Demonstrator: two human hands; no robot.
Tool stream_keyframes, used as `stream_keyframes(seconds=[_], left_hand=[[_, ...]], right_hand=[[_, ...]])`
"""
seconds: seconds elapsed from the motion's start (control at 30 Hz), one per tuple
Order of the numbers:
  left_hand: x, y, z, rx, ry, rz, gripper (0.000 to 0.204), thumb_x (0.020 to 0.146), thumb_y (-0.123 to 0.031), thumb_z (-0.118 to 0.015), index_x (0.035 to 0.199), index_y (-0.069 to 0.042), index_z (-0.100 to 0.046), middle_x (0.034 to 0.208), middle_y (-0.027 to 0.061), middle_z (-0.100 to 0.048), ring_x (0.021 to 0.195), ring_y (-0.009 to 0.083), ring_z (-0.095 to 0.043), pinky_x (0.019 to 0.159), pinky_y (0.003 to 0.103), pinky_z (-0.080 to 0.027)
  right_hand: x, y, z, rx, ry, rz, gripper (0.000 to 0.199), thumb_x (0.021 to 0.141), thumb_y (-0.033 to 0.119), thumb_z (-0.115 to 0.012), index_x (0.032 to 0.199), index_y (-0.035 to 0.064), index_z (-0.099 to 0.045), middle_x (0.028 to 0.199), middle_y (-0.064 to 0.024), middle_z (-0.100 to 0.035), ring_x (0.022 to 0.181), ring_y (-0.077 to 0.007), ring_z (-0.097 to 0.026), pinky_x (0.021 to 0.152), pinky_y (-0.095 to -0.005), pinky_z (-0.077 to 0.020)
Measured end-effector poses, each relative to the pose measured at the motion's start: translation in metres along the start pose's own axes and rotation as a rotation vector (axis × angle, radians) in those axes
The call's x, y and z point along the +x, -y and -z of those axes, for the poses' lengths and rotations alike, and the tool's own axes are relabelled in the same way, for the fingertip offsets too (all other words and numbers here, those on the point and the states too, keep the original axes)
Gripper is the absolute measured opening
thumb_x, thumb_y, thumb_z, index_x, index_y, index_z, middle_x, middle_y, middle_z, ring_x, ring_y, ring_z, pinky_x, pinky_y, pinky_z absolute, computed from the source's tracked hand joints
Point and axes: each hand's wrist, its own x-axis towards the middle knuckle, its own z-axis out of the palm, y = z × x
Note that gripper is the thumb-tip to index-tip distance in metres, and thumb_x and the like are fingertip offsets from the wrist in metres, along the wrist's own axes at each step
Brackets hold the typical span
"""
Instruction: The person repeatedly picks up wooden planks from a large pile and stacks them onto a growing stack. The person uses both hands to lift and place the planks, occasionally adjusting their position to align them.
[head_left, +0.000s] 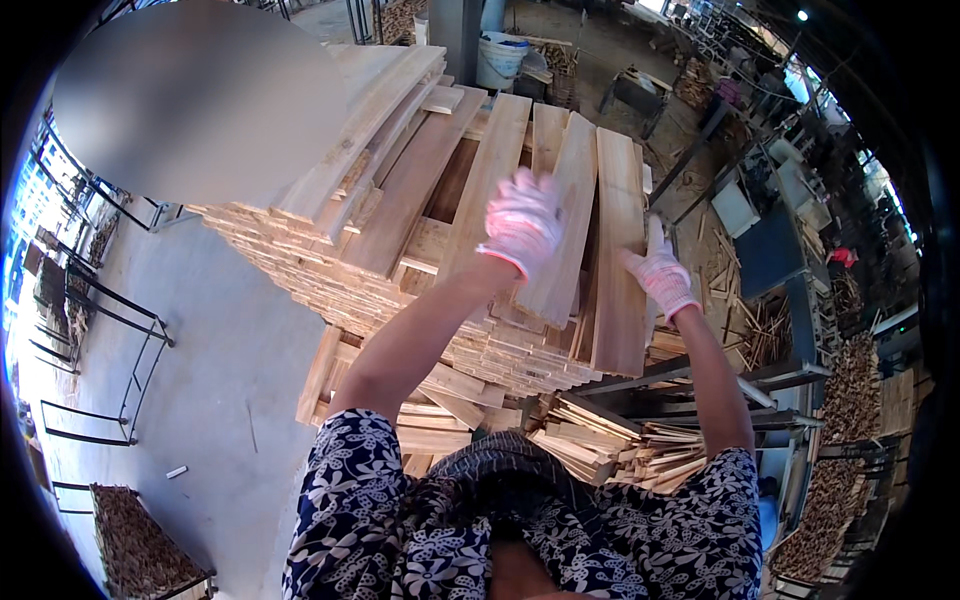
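Note:
A tall stack of sawn wooden boards stands before me, its top layer laid out side by side with gaps. My left hand, in a white and pink knitted glove, is over a slightly slanted pale board. Motion smears its fingers, and I cannot tell whether it touches the wood. My right hand, gloved alike, is at the outer edge of the rightmost board. Its fingers stretch away from me with the thumb apart, and nothing is held in it.
Below the stack's near side lie more loose boards and a heap of thin wood strips. Dark metal rails run beside it at the right. A white bucket stands beyond, by a post. Metal racks stand at left.

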Motion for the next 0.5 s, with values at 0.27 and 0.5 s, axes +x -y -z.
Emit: stream_keyframes(seconds=[0.27, 0.5], left_hand=[[0.030, 0.053, -0.006, -0.157, 0.242, 0.407, 0.087, 0.085, -0.048, -0.074, 0.153, -0.015, -0.032, 0.140, 0.0257, -0.049, 0.131, 0.0443, -0.051, 0.104, 0.054, -0.045], [0.072, 0.109, 0.015, -0.093, 0.237, 0.317, 0.083, 0.086, -0.039, -0.073, 0.154, -0.016, -0.031, 0.126, 0.0150, -0.067, 0.126, 0.0329, -0.061, 0.105, 0.053, -0.045]], right_hand=[[0.036, 0.020, -0.013, -0.180, -0.057, -0.094, 0.105, 0.075, 0.059, -0.074, 0.158, 0.0131, -0.029, 0.145, -0.0316, -0.044, 0.132, -0.0466, -0.050, 0.110, -0.0486, -0.0426], [0.048, 0.074, 0.013, 0.190, -0.127, 0.107, 0.104, 0.078, 0.057, -0.072, 0.158, 0.0082, -0.028, 0.147, -0.0334, -0.043, 0.131, -0.0476, -0.051, 0.110, -0.0468, -0.0420]])
